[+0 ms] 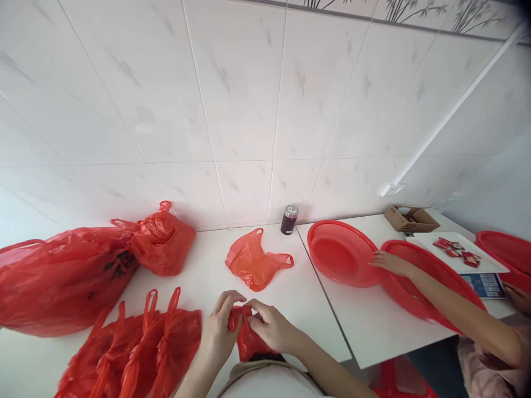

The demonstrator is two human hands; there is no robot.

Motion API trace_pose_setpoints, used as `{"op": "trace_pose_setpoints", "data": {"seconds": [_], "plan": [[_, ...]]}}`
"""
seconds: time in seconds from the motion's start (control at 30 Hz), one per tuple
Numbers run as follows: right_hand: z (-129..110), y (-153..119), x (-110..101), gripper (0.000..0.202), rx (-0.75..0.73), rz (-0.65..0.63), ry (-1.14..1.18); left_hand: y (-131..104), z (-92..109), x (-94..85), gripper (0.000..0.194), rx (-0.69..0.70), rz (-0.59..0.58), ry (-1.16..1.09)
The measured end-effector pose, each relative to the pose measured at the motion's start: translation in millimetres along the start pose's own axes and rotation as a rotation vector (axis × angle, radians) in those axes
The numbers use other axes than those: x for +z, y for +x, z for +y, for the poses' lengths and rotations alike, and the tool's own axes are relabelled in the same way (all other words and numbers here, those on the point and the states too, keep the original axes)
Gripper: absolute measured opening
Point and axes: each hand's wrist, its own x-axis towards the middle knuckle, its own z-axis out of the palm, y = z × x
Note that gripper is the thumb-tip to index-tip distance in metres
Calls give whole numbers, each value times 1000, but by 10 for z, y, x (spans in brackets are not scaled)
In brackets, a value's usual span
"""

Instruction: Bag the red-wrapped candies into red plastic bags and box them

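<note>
Close to my body, at the table's front edge, both my hands pinch the gathered top of a red plastic bag (249,338). My left hand (222,326) grips it from the left with fingers curled. From the other side my right hand (271,326) holds the same twisted part, thumb against it. What the bag contains is hidden. Beyond my hands lies a flat red carrier bag (251,262) with its two handles spread. Several red bags with upright handles (153,342) stand in a row left of my left hand.
Large stuffed red bags (66,276) lie along the wall at left. A dark canister (289,220) stands near the wall. At right, a person's arm (448,304) reaches to red baskets (342,251). Farther are a cardboard box (410,220) and a white tray (431,243) with red packets.
</note>
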Motion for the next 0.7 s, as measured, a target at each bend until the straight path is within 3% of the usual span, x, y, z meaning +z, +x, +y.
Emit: {"op": "trace_pose_setpoints", "data": {"seconds": [0.13, 0.2, 0.3, 0.43, 0.53, 0.7], "plan": [[-29, -33, -33, 27, 24, 75, -15, -7, -57, -39, 33, 43, -193, -50], [49, -36, -89, 31, 17, 136, 5, -61, -151, -81, 33, 31, -232, -48], [374, -17, -256, 33, 86, 276, -23, -227, -391, -193, 35, -60, -182, -12], [997, 31, -462, 32, 341, 444, -188, -512, -660, -286, 39, -191, -210, -23], [1279, 92, -433, 32, 398, 450, -208, -613, -646, -196, 42, -265, -254, -106], [1301, 230, -117, 38, 364, 415, -238, -489, -551, 182, 42, -208, -299, -181]]}}
